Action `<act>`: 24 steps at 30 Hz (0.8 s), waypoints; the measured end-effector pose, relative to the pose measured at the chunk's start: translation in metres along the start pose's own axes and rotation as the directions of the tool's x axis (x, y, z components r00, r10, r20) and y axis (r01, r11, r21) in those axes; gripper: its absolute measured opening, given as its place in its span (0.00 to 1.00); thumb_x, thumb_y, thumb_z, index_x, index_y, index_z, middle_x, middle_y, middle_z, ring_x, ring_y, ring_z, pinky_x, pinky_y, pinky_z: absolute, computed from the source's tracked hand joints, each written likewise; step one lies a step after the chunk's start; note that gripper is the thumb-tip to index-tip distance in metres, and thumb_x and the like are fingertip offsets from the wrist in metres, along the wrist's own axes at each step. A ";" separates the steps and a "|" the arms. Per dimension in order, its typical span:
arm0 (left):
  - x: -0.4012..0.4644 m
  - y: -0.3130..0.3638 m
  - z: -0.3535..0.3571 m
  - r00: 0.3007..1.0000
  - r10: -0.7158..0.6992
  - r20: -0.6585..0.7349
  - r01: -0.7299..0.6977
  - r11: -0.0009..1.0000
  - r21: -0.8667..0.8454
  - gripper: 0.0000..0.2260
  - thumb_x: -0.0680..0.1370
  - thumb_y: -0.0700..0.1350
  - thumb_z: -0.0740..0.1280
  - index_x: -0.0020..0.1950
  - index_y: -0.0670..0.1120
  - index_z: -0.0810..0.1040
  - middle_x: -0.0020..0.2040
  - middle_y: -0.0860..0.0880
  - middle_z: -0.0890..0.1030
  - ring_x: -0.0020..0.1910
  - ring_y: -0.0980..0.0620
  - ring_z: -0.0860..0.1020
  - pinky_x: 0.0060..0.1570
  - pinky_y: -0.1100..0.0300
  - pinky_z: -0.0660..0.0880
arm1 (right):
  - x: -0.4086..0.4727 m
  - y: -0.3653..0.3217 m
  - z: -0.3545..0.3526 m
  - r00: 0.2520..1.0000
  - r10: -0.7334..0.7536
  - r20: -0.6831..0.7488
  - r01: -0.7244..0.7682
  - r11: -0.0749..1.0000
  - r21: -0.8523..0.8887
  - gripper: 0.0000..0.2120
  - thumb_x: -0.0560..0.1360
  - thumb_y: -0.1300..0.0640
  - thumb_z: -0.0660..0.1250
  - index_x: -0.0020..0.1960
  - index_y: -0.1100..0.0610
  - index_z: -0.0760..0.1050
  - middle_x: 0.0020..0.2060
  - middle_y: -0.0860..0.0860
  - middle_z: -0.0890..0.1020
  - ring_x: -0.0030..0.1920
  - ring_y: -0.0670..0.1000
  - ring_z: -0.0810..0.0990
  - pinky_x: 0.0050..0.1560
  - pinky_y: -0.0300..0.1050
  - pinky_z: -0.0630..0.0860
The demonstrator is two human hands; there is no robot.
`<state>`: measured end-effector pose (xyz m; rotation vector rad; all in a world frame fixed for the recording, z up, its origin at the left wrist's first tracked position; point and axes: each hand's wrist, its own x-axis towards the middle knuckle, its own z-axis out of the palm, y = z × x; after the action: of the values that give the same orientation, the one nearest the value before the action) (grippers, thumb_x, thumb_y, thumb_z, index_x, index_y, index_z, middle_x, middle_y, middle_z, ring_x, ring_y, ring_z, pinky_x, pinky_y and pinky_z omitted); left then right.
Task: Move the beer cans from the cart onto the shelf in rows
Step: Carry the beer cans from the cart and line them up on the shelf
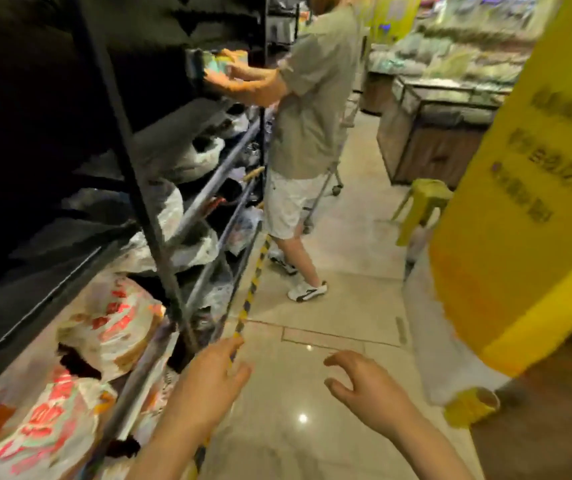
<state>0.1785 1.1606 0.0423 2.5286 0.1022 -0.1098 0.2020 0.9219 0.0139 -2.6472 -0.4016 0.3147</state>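
Hands (pixel 208 379) (pixel 364 389) empty, shelf (pixel 35 133) dark, cans unseen

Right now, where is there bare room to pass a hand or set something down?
Open: tiled floor between shelf rack and yellow pillar, under both empty hands, left, right. Crowded: lower shelves packed with bags; another person farther along.

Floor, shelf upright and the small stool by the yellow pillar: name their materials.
Floor: probably polished tile; glossy beige with light glints and seams.
Shelf upright: likely painted metal; thin, dark, matte.
Stool: apparently moulded plastic; uniform yellow-green, though blurred.
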 end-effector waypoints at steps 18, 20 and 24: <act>-0.143 0.347 0.285 0.746 0.508 0.431 -0.410 0.860 -0.305 0.17 0.78 0.50 0.64 0.67 0.51 0.72 0.63 0.55 0.75 0.63 0.57 0.72 0.61 0.63 0.67 | -0.420 0.284 -0.077 0.628 0.738 -0.246 -0.648 0.671 0.360 0.16 0.77 0.49 0.63 0.65 0.48 0.72 0.63 0.43 0.75 0.62 0.43 0.73 0.60 0.39 0.70; -0.151 0.368 0.304 0.717 0.494 0.492 -0.396 0.869 -0.296 0.18 0.78 0.49 0.65 0.67 0.51 0.72 0.63 0.55 0.75 0.63 0.56 0.72 0.62 0.61 0.67 | -0.442 0.304 -0.089 0.604 0.754 -0.259 -0.647 0.653 0.393 0.16 0.77 0.50 0.63 0.64 0.48 0.73 0.62 0.43 0.75 0.60 0.43 0.73 0.58 0.38 0.70; -0.142 0.403 0.331 0.704 0.444 0.555 -0.349 0.896 -0.274 0.14 0.76 0.48 0.67 0.62 0.52 0.75 0.58 0.54 0.78 0.60 0.54 0.74 0.62 0.57 0.69 | -0.461 0.349 -0.115 0.583 0.749 -0.314 -0.591 0.656 0.469 0.16 0.77 0.50 0.65 0.63 0.51 0.74 0.60 0.44 0.77 0.57 0.43 0.75 0.57 0.40 0.72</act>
<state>0.0584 0.6340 0.0150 2.1807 -0.6732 -0.7048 -0.1157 0.4256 0.0264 -2.3111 0.8145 -0.0807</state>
